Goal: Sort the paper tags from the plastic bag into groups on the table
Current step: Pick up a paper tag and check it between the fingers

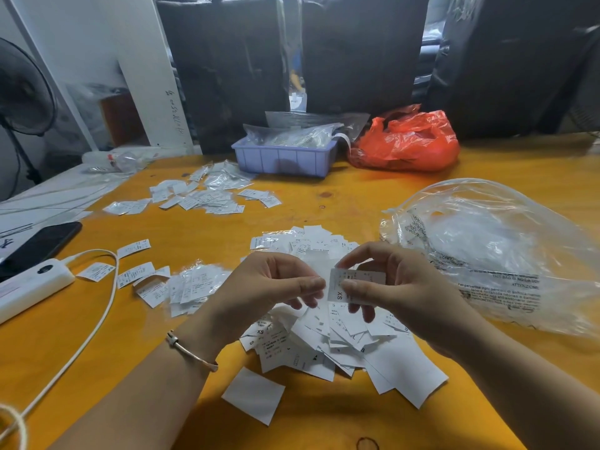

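The right hand (pixel 386 287) pinches a small white tag (pixel 355 285) between thumb and curled fingers, holding it up off the table (pixel 324 196). The tag's long axis runs roughly side to side, and its printed "XS" sits at the end nearest the left hand (pixel 276 287), letters turned sideways. The left hand's fingers are curled, their tips just beside that end of the tag; whether they actually touch it, I cannot tell. Directly beneath both hands lies the loose pile of tags (pixel 324 339), spreading toward the person. Beyond the right hand, on its outer side, the clear plastic bag (pixel 493 251) lies crumpled. Past the left hand sit smaller tag groups (pixel 181 284), some further away (pixel 207 193).
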Available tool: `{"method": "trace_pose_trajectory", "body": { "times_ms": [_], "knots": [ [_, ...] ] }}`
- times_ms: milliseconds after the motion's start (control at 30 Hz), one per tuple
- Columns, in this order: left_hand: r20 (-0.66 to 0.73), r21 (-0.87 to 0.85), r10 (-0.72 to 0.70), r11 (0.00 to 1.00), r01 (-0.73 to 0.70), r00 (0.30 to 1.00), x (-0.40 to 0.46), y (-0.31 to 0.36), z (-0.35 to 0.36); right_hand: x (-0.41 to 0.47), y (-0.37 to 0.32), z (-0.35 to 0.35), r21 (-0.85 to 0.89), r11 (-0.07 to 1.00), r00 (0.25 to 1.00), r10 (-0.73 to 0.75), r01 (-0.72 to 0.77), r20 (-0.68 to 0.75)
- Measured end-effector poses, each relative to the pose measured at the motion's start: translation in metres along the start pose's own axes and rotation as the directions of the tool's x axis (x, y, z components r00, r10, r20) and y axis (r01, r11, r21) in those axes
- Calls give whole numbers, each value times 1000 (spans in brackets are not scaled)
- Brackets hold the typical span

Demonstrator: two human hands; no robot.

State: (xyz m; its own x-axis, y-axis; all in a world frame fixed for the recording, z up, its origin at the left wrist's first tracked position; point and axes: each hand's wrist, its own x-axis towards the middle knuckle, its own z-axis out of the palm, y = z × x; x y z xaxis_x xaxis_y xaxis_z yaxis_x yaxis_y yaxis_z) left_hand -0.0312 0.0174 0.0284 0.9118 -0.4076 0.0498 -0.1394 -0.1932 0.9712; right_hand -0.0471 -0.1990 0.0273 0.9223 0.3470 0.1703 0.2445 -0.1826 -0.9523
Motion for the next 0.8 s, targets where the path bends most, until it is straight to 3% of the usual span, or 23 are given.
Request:
{"method": "trace_pose_trajectory", "body": {
  "times_ms": [300,467,567,800],
  "knots": [
    [40,3,-22,1000,22,999,2,-2,10,1,-1,11,-71,997,999,-35,35,-6],
    [-31,-51,-14,999,13,999,3,-3,5,3,0,0,91,992,982,-76,92,-170],
    [-29,-53,-20,998,18,999,3,-3,4,2,0,-4,127,983,976,-108,134,-191],
    [-24,-23,-17,1000,17,1000,4,-5,9,0,1,3,-16,989,977,-150,149,-152]
  ]
}}
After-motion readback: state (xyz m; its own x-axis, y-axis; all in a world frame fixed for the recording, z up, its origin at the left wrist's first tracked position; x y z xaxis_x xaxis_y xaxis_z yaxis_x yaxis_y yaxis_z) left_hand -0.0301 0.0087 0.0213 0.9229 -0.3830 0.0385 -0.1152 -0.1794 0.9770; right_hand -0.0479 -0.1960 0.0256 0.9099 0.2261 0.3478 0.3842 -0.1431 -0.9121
